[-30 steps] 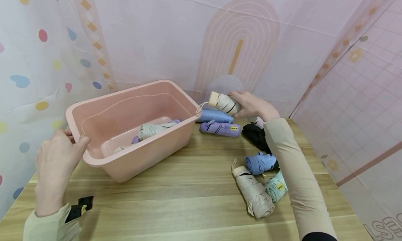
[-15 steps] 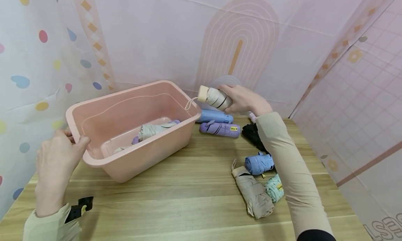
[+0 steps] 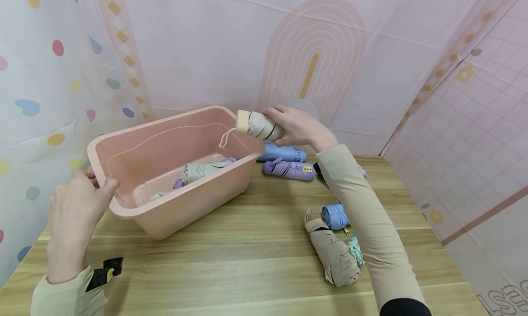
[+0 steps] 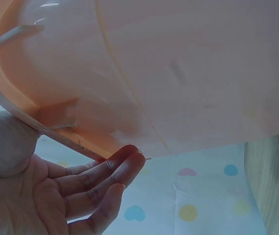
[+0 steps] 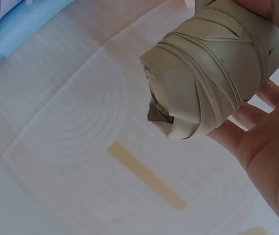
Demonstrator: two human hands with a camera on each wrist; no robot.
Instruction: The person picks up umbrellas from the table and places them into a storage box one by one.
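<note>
My right hand (image 3: 299, 127) grips a rolled-up beige folding umbrella (image 3: 261, 126) over the right end of a pink plastic tub (image 3: 194, 192). The umbrella's cream handle end points left, and its wrist loop dangles inside the tub's outline. In the right wrist view the folded cloth end of the umbrella (image 5: 203, 68) shows between thumb and fingers. At the tub's left end my left hand (image 3: 80, 210) pinches the rim, thumb on the inner side; the left wrist view shows its fingers (image 4: 124, 166) under the rim. Inside the tub lies a pale grey-green umbrella (image 3: 202, 170) with bits of purple around it.
Right of the tub, a blue umbrella (image 3: 284, 152) and a purple umbrella (image 3: 288, 169) lie on the wooden table (image 3: 231, 270). Nearer the front are a taupe umbrella (image 3: 332, 252), a short blue one (image 3: 335, 216) and a mint one (image 3: 355, 251), partly behind the sleeve.
My right hand has carried the beige umbrella leftward, from above the blue umbrella to over the tub's right rim. The left hand and the tub have stayed put.
</note>
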